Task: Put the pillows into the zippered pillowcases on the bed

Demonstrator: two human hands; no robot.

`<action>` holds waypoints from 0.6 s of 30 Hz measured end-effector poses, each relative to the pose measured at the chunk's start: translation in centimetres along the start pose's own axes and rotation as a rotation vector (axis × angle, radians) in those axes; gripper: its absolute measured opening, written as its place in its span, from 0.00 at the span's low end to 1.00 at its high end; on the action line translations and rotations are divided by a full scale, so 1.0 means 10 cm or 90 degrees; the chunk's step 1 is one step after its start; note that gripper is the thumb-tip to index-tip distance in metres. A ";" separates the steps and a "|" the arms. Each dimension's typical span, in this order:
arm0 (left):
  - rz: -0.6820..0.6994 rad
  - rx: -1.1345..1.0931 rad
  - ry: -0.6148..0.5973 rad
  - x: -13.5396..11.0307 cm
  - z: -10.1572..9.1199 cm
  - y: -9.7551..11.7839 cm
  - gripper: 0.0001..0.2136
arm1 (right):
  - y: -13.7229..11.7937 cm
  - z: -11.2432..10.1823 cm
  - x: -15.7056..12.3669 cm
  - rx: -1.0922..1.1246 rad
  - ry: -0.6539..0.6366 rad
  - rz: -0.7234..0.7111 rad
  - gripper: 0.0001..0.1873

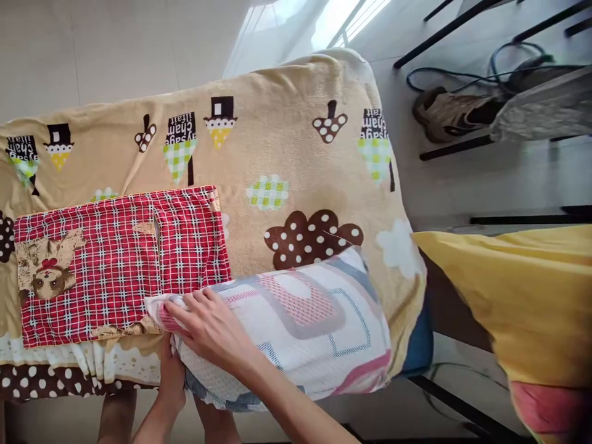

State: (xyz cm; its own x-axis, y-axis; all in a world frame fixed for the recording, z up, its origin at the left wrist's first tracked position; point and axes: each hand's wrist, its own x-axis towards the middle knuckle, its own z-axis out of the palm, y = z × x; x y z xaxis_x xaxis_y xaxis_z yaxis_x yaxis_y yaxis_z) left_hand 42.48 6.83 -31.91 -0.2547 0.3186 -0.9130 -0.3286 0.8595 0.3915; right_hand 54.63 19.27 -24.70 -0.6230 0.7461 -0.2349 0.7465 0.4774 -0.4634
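A white pillow [300, 327] with pink, grey and blue squares lies at the near edge of a table covered by a tan patterned blanket [277, 148]. My right hand [208, 324] rests on the pillow's left end, fingers curled over the cover's open edge. My left hand [172, 376] is underneath that same end, mostly hidden, gripping the pillow from below. A flat red checked pillowcase [115, 259] with a dog picture lies just left of the pillow on the blanket.
A yellow pillow [518, 302] sits at the right, with a pink one below it. Shoes [453, 114], black cables and dark metal frame legs lie on the pale floor at the upper right. My bare legs show below the table edge.
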 end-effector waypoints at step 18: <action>0.266 0.139 -0.175 0.68 0.31 1.19 0.23 | 0.40 0.57 0.51 -0.028 0.160 0.154 0.32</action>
State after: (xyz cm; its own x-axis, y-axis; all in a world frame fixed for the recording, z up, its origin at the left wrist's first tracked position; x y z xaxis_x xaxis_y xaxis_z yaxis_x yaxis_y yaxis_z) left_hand 39.70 20.42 -33.80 -0.0664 0.7188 -0.6920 -0.0462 0.6906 0.7218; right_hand 53.08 22.36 -32.60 -0.3540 0.9284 -0.1130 0.8783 0.2885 -0.3811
